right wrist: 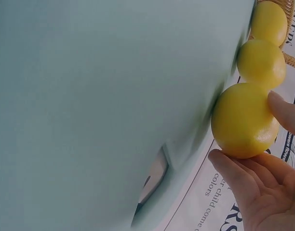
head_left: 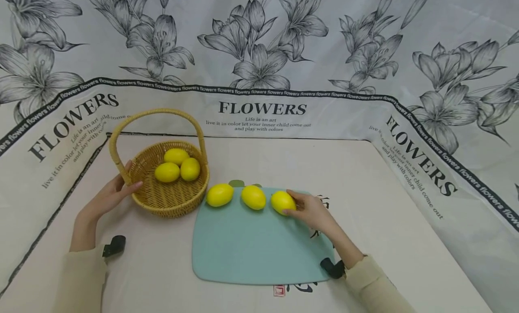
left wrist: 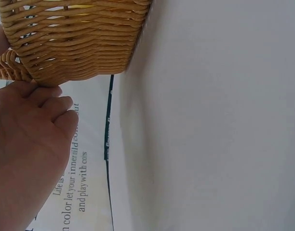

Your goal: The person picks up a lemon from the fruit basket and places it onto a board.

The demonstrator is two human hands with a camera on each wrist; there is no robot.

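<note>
The right hand (head_left: 312, 211) pinches the rightmost lemon (head_left: 281, 202), grip spread to its width, at the far edge of the board (head_left: 259, 245) on the table (head_left: 150, 268). Two more lemons (head_left: 253, 197) lie between it and the wicker basket (head_left: 174, 212), where three lemons (head_left: 189, 169) sit beneath the tall handle (head_left: 160, 111); the left hand (head_left: 111, 194) grips the basket's side with curled fingers.

Three lemons (head_left: 176, 156) in basket (head_left: 172, 210), left of board (head_left: 263, 245).
</note>
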